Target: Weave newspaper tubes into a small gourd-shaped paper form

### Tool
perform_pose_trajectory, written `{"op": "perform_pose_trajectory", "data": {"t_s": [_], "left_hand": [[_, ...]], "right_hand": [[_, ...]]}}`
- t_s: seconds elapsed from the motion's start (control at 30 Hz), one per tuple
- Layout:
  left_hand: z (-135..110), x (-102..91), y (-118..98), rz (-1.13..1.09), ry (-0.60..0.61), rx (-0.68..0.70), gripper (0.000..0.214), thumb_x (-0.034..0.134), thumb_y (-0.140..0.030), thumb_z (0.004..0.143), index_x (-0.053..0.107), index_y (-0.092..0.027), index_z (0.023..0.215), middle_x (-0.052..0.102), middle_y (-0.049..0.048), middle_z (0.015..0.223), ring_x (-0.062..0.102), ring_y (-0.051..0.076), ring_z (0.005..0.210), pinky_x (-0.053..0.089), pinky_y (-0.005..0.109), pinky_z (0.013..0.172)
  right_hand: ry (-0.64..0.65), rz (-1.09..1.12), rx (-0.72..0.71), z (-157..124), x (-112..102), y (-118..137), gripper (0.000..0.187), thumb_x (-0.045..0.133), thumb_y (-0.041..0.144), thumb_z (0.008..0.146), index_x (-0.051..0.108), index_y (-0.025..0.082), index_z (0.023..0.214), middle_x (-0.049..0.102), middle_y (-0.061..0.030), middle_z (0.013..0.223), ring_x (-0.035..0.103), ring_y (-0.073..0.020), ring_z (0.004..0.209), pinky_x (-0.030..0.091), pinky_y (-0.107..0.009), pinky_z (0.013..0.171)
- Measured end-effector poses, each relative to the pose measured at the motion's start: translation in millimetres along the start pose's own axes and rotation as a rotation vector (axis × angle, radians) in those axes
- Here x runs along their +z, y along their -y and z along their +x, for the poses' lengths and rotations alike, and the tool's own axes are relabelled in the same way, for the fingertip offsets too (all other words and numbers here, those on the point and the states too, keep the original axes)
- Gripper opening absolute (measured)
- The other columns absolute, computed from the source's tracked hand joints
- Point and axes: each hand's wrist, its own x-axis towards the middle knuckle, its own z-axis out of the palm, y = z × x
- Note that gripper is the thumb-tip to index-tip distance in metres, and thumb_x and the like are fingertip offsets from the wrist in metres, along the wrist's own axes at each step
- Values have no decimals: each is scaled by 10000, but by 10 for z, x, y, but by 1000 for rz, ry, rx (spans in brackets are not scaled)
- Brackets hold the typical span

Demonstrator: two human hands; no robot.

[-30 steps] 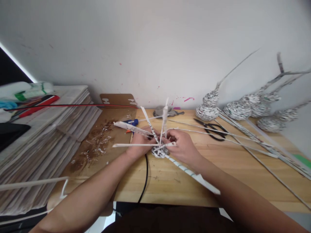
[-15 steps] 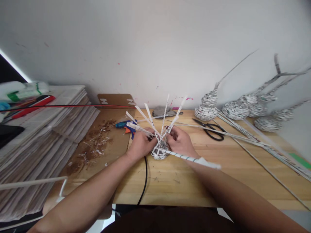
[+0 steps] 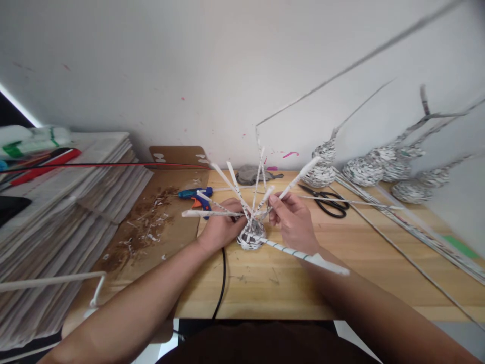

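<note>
A small woven ball of rolled newspaper tubes rests on the wooden table, with several white tube spokes fanning up and out of it. My left hand is closed around the ball's left side. My right hand pinches one spoke that slants up to the right. One long thin tube rises from the work far toward the upper right. Another striped tube sticks out toward me under my right wrist.
Black scissors and a blue glue gun lie behind the work. Several finished woven pieces with long stems line the back right. A thick stack of newspapers fills the left. A black cord runs off the front edge.
The spokes have been turned and lifted. My right hand has moved up and right, pulling a spoke outward, and a long thin tube now swings up toward the upper right.
</note>
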Motion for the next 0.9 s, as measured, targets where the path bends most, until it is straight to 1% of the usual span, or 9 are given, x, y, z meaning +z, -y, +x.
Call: {"op": "perform_pose_trajectory", "data": {"t_s": [0.13, 0.2, 0.33, 0.43, 0.53, 0.6, 0.7, 0.8, 0.9], "left_hand": [[5, -1, -8, 0, 60, 26, 196, 601, -121, 880, 775, -210, 874, 776, 50, 911, 702, 187, 853, 557, 305, 771], [8, -2, -6, -5, 72, 43, 197, 598, -131, 892, 775, -216, 882, 782, 45, 935, 704, 187, 874, 558, 316, 807], [9, -10, -11, 20, 67, 67, 173, 612, -134, 889, 770, -202, 865, 786, 44, 901, 706, 190, 863, 546, 330, 839], [-11, -12, -16, 64, 58, 55, 142, 631, -160, 892, 758, -197, 839, 773, 45, 850, 694, 191, 820, 535, 321, 789], [-43, -4, -13, 82, 51, 58, 143, 619, -185, 916, 740, -195, 842, 745, 46, 828, 675, 182, 792, 517, 300, 740], [-58, -5, -15, 105, 68, 80, 150, 602, -190, 931, 733, -198, 858, 729, 42, 829, 662, 182, 792, 502, 295, 727], [-58, -27, -31, 181, 108, 101, 195, 561, -184, 946, 711, -189, 822, 705, 50, 821, 643, 200, 810, 483, 305, 725], [-47, -63, -52, 269, 118, 111, 244, 524, -182, 956, 677, -189, 766, 675, 60, 791, 613, 207, 793, 464, 313, 710], [-44, -85, -58, 302, 135, 101, 240, 516, -176, 953, 673, -184, 772, 652, 63, 779, 591, 207, 778, 457, 315, 697]], "right_hand": [[-53, 79, 156, -59, -107, -43, 378, 830, 442, 677, 659, 207, 919, 678, 13, 727, 513, -89, 490, 380, -217, 426], [-16, 63, 176, -70, -149, -76, 357, 817, 396, 688, 667, 205, 949, 670, 15, 728, 498, -82, 479, 361, -216, 425], [120, -139, 140, -65, -202, -110, 315, 786, 375, 740, 661, 189, 961, 624, 33, 665, 499, -89, 473, 408, -245, 471], [191, -352, 109, -68, -233, -80, 272, 744, 384, 793, 654, 181, 950, 621, 23, 625, 546, -124, 510, 449, -276, 512], [250, -500, 72, -89, -259, -42, 251, 686, 399, 843, 678, 164, 932, 663, -17, 679, 575, -141, 549, 469, -297, 545], [268, -541, 48, -109, -268, -40, 269, 651, 391, 863, 693, 161, 996, 711, -51, 781, 627, -167, 629, 507, -321, 610], [291, -501, 10, -137, -264, -71, 301, 607, 320, 873, 674, 183, 1132, 747, -76, 973, 689, -202, 839, 546, -352, 771], [319, -435, 52, -168, -250, -101, 471, 638, 233, 812, 583, 214, 1280, 747, -61, 1039, 704, -207, 902, 557, -356, 816], [352, -345, 131, -207, -239, -124, 525, 731, 247, 746, 557, 220, 1241, 744, -64, 1057, 715, -228, 937, 568, -367, 824]]}}
